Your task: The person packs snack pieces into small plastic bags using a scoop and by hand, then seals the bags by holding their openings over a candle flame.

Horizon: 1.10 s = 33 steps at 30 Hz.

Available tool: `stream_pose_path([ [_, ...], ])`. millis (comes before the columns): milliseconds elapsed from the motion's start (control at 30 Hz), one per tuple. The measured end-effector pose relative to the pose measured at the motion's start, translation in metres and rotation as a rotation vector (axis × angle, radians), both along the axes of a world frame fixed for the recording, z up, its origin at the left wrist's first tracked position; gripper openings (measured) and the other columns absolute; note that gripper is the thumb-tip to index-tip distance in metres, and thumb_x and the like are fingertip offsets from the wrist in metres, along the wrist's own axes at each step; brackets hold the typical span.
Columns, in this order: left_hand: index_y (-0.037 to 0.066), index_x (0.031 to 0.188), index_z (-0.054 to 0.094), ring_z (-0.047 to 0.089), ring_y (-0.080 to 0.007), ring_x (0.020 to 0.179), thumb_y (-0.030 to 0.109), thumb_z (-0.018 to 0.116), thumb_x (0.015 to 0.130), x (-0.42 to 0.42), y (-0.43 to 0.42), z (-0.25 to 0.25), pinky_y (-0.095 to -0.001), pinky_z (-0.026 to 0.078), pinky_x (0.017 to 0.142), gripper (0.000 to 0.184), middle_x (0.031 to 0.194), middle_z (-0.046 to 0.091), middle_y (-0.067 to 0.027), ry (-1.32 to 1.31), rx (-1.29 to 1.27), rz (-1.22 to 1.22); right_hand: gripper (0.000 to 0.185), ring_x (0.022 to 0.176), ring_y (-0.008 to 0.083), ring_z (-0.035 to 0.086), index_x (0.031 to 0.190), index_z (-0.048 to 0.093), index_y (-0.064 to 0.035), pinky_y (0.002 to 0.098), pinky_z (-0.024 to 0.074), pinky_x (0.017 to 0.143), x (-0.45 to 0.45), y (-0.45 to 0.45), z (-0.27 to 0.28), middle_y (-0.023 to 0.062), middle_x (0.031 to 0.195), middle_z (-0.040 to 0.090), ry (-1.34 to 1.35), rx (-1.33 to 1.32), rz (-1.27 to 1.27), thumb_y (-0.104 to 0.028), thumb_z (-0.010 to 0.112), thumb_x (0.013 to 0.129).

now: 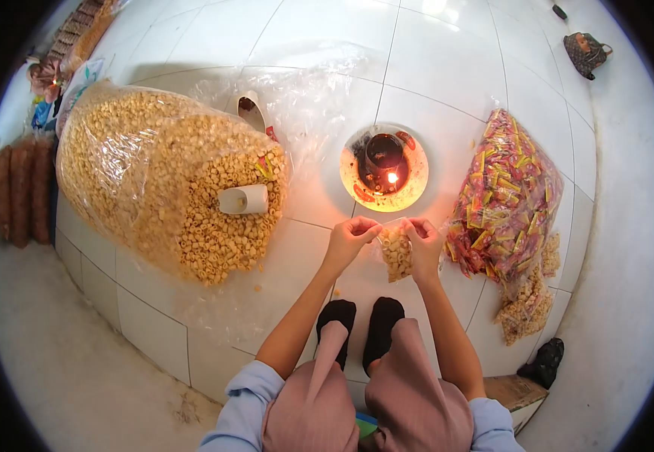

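A small clear bag of snacks (397, 258) hangs upright between my two hands, its top edge stretched level. My left hand (355, 235) pinches the top left corner, and my right hand (423, 239) pinches the top right corner. Just beyond them a plate (417, 177) on the floor bears a dark round tin (385, 151) and a small burning flame (393, 178). To the left lies a large open plastic bag of ring-shaped snacks (146, 151), with a white scoop-like tube (244, 200) resting on the snacks.
On the right lies a big bag of red and yellow packets (504, 203), with filled snack bags (525, 305) beside it. Another white tube (251, 111) and loose clear plastic (304, 90) lie beyond the large snack bag. A black bag (544, 363) sits at the lower right.
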<state>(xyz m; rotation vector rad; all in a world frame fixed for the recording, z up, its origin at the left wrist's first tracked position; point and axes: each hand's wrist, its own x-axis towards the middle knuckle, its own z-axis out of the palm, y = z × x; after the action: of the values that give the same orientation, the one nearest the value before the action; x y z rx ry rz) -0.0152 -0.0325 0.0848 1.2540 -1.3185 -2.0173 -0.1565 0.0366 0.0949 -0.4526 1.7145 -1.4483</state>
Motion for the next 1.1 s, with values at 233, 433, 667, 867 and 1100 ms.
stream_pose_path([
  [233,0.001,0.085,0.065,0.056,-0.0081,0.07,0.022,0.064,0.078,0.0,-0.012,-0.009,-0.0223,0.047,0.067,0.022,0.076,0.062,-0.0032,-0.107,-0.054,-0.04,0.017,0.068,0.0075,0.055,0.087,0.059,0.0024,0.0199,0.0436,0.064,-0.015,-0.003,-0.008,0.0039,0.076,0.059,-0.074,0.064,0.123,-0.013,0.061,0.08],
  [433,-0.001,0.085,0.065,0.057,-0.0076,0.063,0.022,0.066,0.075,-0.008,-0.022,-0.015,-0.021,0.047,0.06,0.024,0.071,0.064,-0.0048,-0.115,-0.086,-0.009,0.021,0.072,0.0092,0.056,0.091,0.059,0.0021,0.0224,0.0455,0.068,-0.024,-0.011,-0.015,0.0046,0.08,0.06,-0.277,-0.028,0.158,-0.016,0.06,0.081],
  [667,0.0,0.088,0.064,0.055,-0.0074,0.069,0.022,0.064,0.078,-0.004,-0.035,-0.008,-0.0216,0.046,0.067,0.025,0.077,0.062,-0.0032,-0.107,-0.078,-0.147,0.018,0.072,0.009,0.055,0.091,0.058,0.0024,0.0229,0.045,0.07,-0.025,-0.014,-0.01,0.0041,0.079,0.06,-0.222,-0.04,0.253,-0.013,0.058,0.082],
  [867,0.0,0.092,0.063,0.056,-0.0082,0.075,0.022,0.064,0.079,-0.01,-0.026,-0.006,-0.0224,0.045,0.071,0.026,0.078,0.062,-0.0034,0.069,-0.091,-0.029,0.015,0.067,0.008,0.055,0.087,0.058,0.0033,0.0202,0.0442,0.063,-0.018,-0.012,-0.006,0.0046,0.076,0.06,-0.026,-0.041,0.173,-0.011,0.06,0.08],
  [1100,0.005,0.081,0.06,0.055,-0.0065,0.077,0.018,0.063,0.08,-0.012,-0.013,-0.012,-0.0233,0.044,0.071,0.013,0.081,0.059,-0.0013,0.034,-0.065,0.084,0.016,0.066,0.0085,0.056,0.085,0.058,0.0034,0.0203,0.0448,0.062,-0.011,-0.011,-0.003,0.0048,0.075,0.06,0.047,-0.076,0.123,-0.012,0.061,0.08],
])
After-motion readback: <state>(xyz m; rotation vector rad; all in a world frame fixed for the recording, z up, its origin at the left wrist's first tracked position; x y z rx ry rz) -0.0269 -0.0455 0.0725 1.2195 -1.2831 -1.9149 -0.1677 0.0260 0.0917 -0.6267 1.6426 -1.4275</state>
